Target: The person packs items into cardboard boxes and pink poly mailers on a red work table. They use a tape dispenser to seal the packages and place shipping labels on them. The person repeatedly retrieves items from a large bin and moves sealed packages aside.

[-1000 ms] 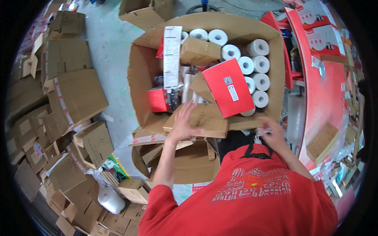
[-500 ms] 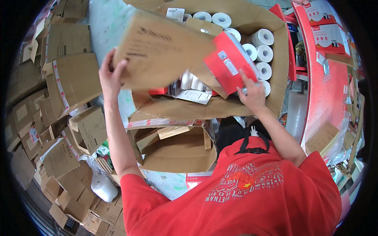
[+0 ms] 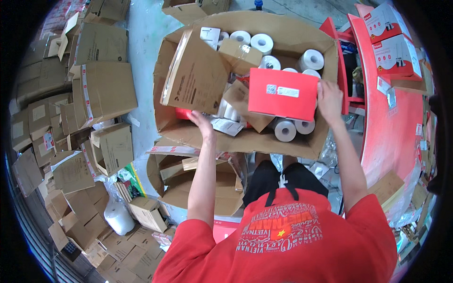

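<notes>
A large open carton (image 3: pixel 188 137) in front of me holds several white paper rolls (image 3: pixel 285 129) and smaller boxes. A brown cardboard box (image 3: pixel 200 75) stands tilted in its left part. My left hand (image 3: pixel 204 126) is at that box's lower edge, fingers stretched out and not wrapped round it. At the carton's right side, my right hand (image 3: pixel 330 100) grips the right edge of a flat red box (image 3: pixel 283 94) with a white label on top. The red box lies over some rolls and partly covers a small brown box (image 3: pixel 245 104).
Below the large carton sits another open carton (image 3: pixel 207 188). Many brown boxes (image 3: pixel 106 92) are piled along the left, with a roll of white wrap (image 3: pixel 119 219) among them. On the right, a red table (image 3: pixel 384 122) carries white-and-red product boxes (image 3: pixel 396 56).
The brown box has come down into the carton's left part, and my left hand has shifted right to its lower edge. The red box has turned level, with my right hand now at its right edge.
</notes>
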A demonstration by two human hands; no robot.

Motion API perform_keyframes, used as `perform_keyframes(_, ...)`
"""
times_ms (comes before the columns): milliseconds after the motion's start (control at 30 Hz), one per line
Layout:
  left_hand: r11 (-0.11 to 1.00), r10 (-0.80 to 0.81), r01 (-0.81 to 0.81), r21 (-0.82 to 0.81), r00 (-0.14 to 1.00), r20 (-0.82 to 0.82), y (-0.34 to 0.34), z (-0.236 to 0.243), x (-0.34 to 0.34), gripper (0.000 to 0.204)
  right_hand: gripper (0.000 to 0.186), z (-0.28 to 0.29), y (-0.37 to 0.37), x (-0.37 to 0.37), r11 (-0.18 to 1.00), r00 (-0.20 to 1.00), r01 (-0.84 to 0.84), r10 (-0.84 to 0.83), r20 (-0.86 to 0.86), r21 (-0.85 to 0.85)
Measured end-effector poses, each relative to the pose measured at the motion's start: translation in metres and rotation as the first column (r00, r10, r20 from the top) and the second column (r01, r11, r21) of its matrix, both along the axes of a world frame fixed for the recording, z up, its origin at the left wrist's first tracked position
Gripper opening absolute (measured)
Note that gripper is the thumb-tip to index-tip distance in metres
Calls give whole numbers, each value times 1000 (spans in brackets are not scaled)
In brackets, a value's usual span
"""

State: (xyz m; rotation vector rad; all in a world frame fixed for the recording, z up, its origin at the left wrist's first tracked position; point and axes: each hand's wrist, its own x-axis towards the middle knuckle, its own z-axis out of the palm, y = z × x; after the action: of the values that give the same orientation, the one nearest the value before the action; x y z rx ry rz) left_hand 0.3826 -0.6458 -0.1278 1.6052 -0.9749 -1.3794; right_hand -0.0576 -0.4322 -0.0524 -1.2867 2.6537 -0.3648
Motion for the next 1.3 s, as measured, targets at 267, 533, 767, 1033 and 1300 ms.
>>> perform_keyframes(267, 911, -147, 200, 361, 974, -171, 71, 24, -13, 95, 62, 2, 62, 104, 867, 680, -447, 490, 546, -222)
perform_keyframes(533, 756, -614, 573, 317, 788, 41, 104, 64, 10, 57, 22, 55, 33, 114, 838, 485, -384, 540, 688, -387)
perform_keyframes(767, 751, 179, 438, -494, 585, 791, -77, 79, 69, 67, 69, 96, -52, 168, 834, 773, -469, 547, 321, -292)
perform_keyframes(1033, 755, -85, 655, 32, 48, 995, -197, 54, 91, 119, 140, 0, -127, 271, 859, 941, -337, 313, 126, 386)
perform_keyframes(1300, 700, -624, 680, 217, 435, 649, -209, 109, 88, 93, 115, 56, -106, 183, 980, 913, -187, 199, 356, -70)
